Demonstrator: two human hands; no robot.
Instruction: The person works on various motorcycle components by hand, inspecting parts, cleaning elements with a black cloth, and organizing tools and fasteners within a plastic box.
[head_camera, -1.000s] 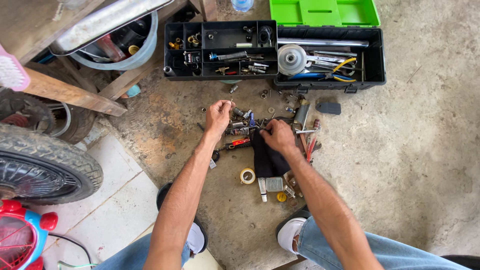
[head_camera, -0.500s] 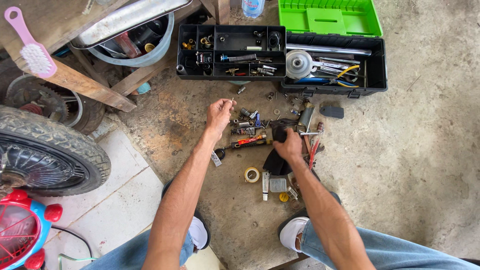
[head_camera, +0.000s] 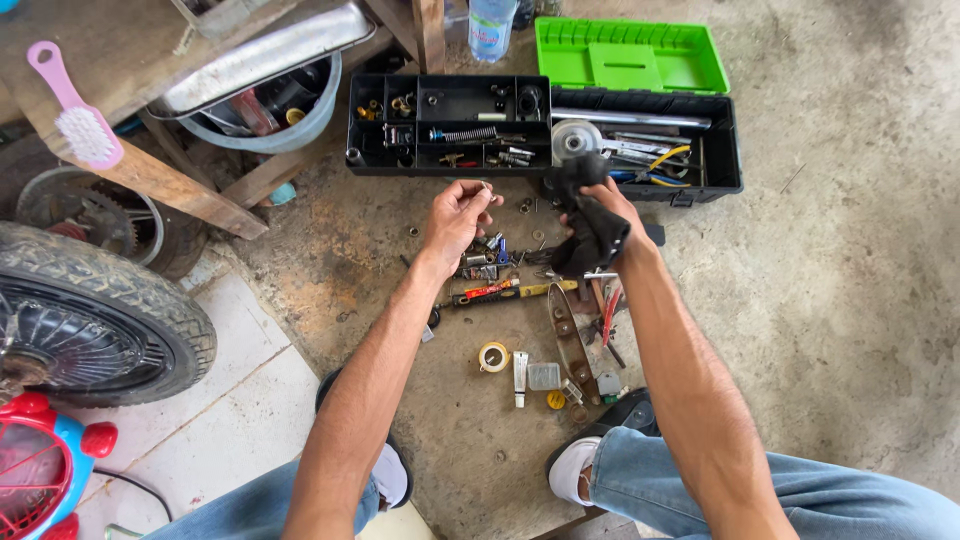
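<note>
Far left: a ribbed black rubber tyre (head_camera: 95, 315) is leaning at the frame edge beside a red and blue plastic toy (head_camera: 40, 470). Above it a pink plastic brush (head_camera: 75, 105) with white bristles is lying on a rough wooden beam (head_camera: 150, 170).

Centre: the left hand (head_camera: 455, 215) is hovering over the dusty concrete floor (head_camera: 850, 300), fingertips pressing together on a small part (head_camera: 484, 186); it is too small to identify. Below the hand a scatter of metal bits (head_camera: 490, 260) is lying loose, along with a long tool with a red and yellow handle (head_camera: 495, 290), a roll of tape (head_camera: 493, 357) and a flat curved metal strip (head_camera: 570, 340).

Behind, a black plastic organiser tray (head_camera: 450, 125) is sitting with small hardware in its square compartments.

Right of centre: the right hand (head_camera: 605, 215) is gripping a crumpled black cloth (head_camera: 590, 225), fingers closing round it, just in front of the black toolbox (head_camera: 650, 155), near a round metal disc (head_camera: 575, 138). The bright green ribbed lid (head_camera: 630, 55) is lying open behind.
</note>
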